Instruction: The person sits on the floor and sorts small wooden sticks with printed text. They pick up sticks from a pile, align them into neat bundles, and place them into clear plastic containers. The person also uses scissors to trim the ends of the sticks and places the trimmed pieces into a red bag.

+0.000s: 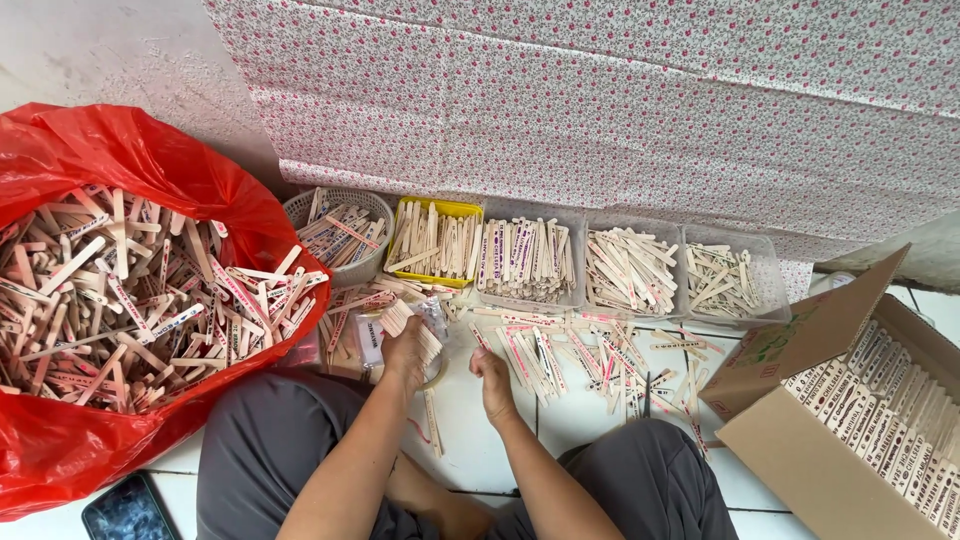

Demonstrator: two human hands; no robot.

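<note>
I sit on a white tiled floor with flat wooden sticks spread before me. My left hand [405, 350] grips a small bundle of sticks [400, 318], fanned upward. My right hand [493, 378] reaches down to the loose sticks [535, 355] lying on the floor, its fingers curled at them; whether it has one pinched I cannot tell. A clear plastic wrapper [435, 318] lies just beside the bundle.
A big red plastic bag [60, 450] full of sticks sits at my left. Along the flowered cloth stand a white basket [296, 208], a yellow tray [452, 208] and clear trays [770, 275] of sorted sticks. A cardboard box [810, 470] of stacked sticks is right. A phone [128, 510] lies bottom left.
</note>
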